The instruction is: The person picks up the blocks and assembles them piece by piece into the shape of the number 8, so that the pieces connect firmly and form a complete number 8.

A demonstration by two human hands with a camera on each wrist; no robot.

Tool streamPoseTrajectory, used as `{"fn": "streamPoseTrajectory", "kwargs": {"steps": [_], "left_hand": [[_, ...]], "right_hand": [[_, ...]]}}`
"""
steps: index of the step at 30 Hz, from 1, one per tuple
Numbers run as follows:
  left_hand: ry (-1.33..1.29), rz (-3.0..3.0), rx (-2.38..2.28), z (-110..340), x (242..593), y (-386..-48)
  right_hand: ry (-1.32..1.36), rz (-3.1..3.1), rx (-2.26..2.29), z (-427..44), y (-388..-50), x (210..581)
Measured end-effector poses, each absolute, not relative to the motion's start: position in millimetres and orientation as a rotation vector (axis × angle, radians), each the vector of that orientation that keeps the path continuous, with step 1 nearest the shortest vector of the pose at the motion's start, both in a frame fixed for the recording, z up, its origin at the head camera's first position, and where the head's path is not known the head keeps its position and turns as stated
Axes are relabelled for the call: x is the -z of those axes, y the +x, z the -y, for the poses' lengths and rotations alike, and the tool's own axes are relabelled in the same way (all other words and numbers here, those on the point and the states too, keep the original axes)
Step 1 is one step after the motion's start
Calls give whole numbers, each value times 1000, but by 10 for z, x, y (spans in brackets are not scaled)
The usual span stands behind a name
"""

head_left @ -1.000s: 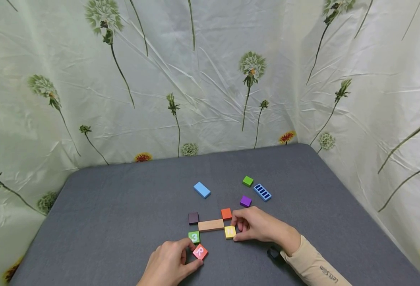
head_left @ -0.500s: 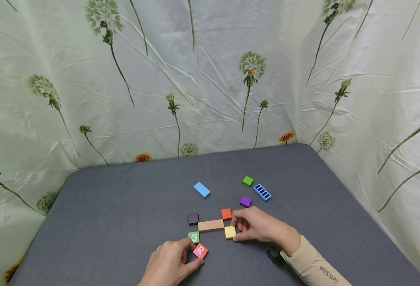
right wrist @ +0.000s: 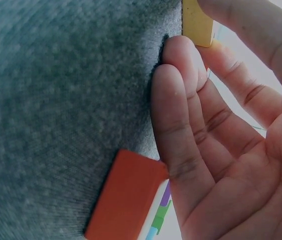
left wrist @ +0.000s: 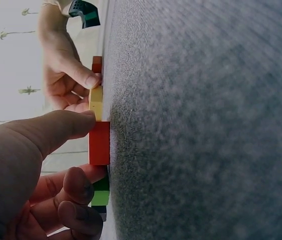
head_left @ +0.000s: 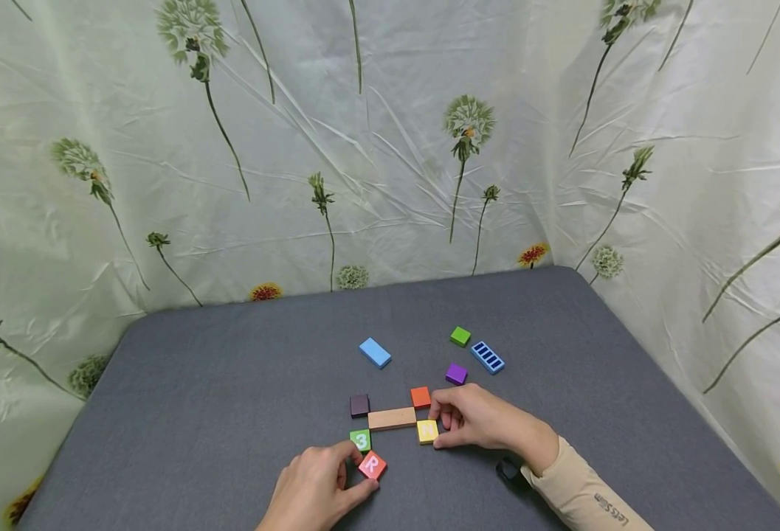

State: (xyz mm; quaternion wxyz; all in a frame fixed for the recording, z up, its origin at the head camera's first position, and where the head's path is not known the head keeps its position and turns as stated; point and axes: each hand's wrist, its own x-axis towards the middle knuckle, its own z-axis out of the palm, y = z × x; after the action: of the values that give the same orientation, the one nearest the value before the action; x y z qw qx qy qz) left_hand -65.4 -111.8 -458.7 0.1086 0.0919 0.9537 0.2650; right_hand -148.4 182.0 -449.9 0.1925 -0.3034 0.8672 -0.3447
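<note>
In the head view my left hand (head_left: 313, 487) pinches a red letter block (head_left: 373, 465) marked R between thumb and index finger. This block sits turned cornerwise beside a green block (head_left: 360, 440) marked 3. My right hand (head_left: 479, 420) holds a yellow letter block (head_left: 427, 431) by its right side, thumb and index finger on it. Between the green and yellow blocks, slightly farther back, lies a plain wooden plank (head_left: 392, 419). A dark block (head_left: 359, 405) stands at its left end and an orange block (head_left: 420, 397) at its right. The left wrist view shows the red block (left wrist: 99, 143) resting on the cloth.
Farther back lie a purple block (head_left: 457, 374), a green block (head_left: 460, 336), a blue block with dark bars (head_left: 488, 357) and a light blue block (head_left: 375, 352). Grey cloth (head_left: 217, 398) covers the table. A flowered curtain (head_left: 390, 147) hangs behind it.
Over the last second the red block and my left thumb have shifted very slightly away from me. My right hand and the other blocks look the same.
</note>
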Motion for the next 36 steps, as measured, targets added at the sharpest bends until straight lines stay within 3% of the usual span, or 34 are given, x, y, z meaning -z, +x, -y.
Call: {"fn": "streamPoseTrajectory", "kwargs": {"steps": [36], "left_hand": [[234, -2775, -832, 1196, 4602, -634]], "right_hand": [[-854, -2419, 917, -1806, -1494, 4461]]}}
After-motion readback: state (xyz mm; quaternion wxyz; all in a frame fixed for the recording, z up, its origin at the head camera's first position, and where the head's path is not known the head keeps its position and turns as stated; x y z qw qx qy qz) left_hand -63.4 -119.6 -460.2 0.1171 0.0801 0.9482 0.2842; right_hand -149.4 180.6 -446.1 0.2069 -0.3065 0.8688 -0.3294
